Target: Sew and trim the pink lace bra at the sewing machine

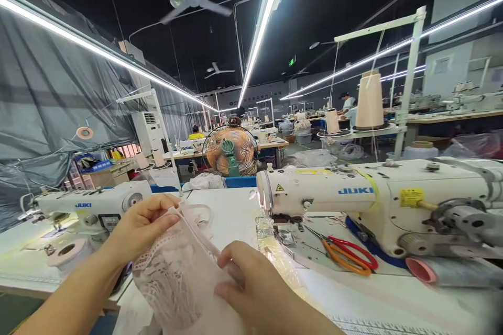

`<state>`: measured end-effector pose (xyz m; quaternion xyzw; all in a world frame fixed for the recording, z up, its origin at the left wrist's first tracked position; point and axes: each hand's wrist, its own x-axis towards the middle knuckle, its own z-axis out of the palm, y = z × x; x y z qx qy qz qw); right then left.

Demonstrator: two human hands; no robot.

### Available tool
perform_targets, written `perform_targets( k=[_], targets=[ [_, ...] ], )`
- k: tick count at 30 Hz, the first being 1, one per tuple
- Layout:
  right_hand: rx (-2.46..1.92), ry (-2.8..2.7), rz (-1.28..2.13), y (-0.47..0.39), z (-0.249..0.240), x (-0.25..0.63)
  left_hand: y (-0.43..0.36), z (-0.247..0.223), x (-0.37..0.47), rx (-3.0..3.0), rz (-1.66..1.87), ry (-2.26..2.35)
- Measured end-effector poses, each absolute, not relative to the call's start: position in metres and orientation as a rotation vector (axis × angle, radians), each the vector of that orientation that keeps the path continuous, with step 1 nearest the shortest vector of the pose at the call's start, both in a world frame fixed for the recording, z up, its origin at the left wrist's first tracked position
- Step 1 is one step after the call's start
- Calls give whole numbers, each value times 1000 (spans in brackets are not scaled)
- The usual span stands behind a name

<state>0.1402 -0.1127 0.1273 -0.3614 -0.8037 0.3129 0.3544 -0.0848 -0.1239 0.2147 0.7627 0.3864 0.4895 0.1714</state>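
A pale pink lace garment (pixel 176 277) hangs between my two hands above the front of the sewing table. My left hand (pixel 147 227) pinches its upper corner, thumb and fingers pressed together on the edge. Lower and to the right, my right hand (pixel 251 285) is closed on the same garment's edge. A thin strap (pixel 206 214) loops out behind the cloth. What kind of garment it is I cannot tell. Just right of my hands stands a white JUKI sewing machine (pixel 322 193), its needle area partly wrapped in clear plastic (pixel 275 256).
Orange-handled scissors (pixel 346 261) and red-handled scissors (pixel 361 251) lie under the machine arm. A grey thread cone (pixel 451 272) lies at the right. Another JUKI machine (pixel 86 207) and a white roll (pixel 70 256) are on the left. A floor fan (pixel 230 152) stands beyond the table.
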Motion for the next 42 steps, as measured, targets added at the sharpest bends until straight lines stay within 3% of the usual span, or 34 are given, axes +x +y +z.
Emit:
perform_targets(
  k=[5,10,12,16,21,24,28,31,33,35,39,42],
  targets=[
    [-929,-2129,462,-91,124,148,-110,201,-88,2037,1355,1255],
    [-874,-2346,-387,-51,136,157,-72,195,-87,2032,1440,1264],
    [-855,-2385,-535,-37,139,160,-58,193,-90,2081,1459,1235],
    [-814,-2542,-552,-21,104,157,-44,152,-105,2221,1221,1236],
    [-795,-2751,-278,-27,9,150,-55,40,-131,2243,878,1351],
    [-894,-2743,-102,-34,-14,154,-64,-3,-144,2225,792,1413],
    [-909,-2766,79,-32,0,164,-77,-7,-150,2299,756,1469],
    [-908,-2789,139,-32,9,167,-98,7,-131,2646,920,1529],
    [-946,-2785,147,-34,8,166,-112,13,-107,2860,1058,1323],
    [-1012,-2765,148,-36,6,163,-119,13,-81,3035,813,1015],
    [-1165,-2719,141,-34,7,158,-110,2,-43,3048,219,1169],
    [-1282,-2651,87,-31,13,158,-104,-2,-34,2999,86,1171]
  ],
)
